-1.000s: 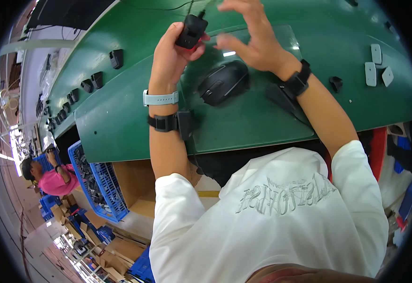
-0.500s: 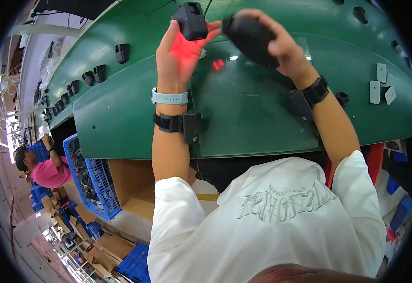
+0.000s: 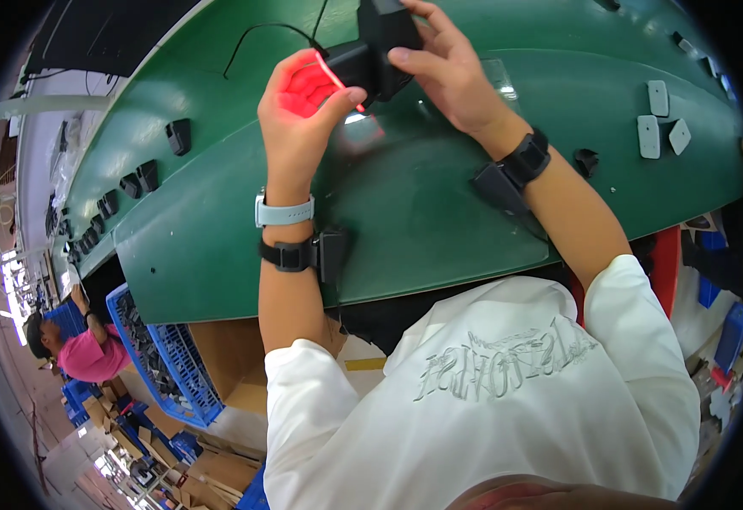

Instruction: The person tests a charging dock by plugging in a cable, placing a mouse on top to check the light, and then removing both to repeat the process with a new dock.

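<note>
My left hand (image 3: 299, 106) is curled around the edge of a black corded device (image 3: 347, 66), its thumb on the near edge. Red light from the device glows on my palm and fingers, and a bright red line runs along its edge. In my right hand (image 3: 449, 72) is an angular black plastic housing (image 3: 388, 36), gripped between thumb and fingers. The housing is against or just in front of the device; whether they touch I cannot tell. Both are raised over the green table (image 3: 439, 212), near the top of the view.
Black plastic housings (image 3: 178, 136) stand in a line on the left. White plates (image 3: 648, 136) and a small black part (image 3: 586, 161) lie on the right. A blue crate (image 3: 163, 365) of dark parts and a cardboard box (image 3: 240, 365) stand below the table edge. A person in pink (image 3: 91, 353) works far left.
My right hand has moved left and up, bringing the black housing to the corded device. My left hand has turned and curled its fingers. The view has shifted slightly.
</note>
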A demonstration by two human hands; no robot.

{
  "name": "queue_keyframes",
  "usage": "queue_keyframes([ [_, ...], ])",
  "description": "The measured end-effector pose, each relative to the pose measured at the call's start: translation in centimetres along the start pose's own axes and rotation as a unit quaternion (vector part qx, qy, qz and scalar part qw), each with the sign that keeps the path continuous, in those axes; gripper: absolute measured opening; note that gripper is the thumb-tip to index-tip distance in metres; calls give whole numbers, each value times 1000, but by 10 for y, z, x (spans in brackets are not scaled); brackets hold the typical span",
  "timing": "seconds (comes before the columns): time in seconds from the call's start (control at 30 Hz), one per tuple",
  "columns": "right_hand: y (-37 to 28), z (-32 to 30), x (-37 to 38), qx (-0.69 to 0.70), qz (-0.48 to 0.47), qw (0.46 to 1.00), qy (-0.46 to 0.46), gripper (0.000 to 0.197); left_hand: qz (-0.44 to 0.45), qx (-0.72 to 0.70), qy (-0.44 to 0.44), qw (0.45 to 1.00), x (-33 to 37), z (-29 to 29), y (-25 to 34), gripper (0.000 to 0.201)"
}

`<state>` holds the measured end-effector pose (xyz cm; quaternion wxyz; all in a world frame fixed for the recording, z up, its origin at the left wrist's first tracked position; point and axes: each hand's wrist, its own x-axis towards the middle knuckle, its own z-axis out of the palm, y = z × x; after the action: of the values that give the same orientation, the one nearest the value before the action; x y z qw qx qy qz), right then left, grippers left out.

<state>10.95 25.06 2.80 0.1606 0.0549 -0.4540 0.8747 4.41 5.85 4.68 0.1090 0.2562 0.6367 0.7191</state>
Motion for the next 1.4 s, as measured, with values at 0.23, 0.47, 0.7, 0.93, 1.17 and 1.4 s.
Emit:
queue_keyframes([
  [0.23,14,3,-6,-152,-94,984,-6,71,-79,-3,-34,996,-4,-8,1,55],
  [0.47,-1,13,-15,-426,-254,868,-9,73,-105,-129,-105,980,-2,-4,-22,57],
  [0.7,5,9,-15,-440,-300,846,-22,74,-116,-136,-120,976,-3,-10,-30,54],
  [0.93,1,7,-17,-439,-258,861,-6,74,-126,-84,-105,983,-1,-6,-28,55],
  [1.17,9,-1,-9,-275,-189,942,-23,67,93,223,-65,968,7,-20,-19,55],
  [1.4,14,-1,-21,-455,-121,788,-396,56,-23,49,95,994,10,-55,-26,36],
])
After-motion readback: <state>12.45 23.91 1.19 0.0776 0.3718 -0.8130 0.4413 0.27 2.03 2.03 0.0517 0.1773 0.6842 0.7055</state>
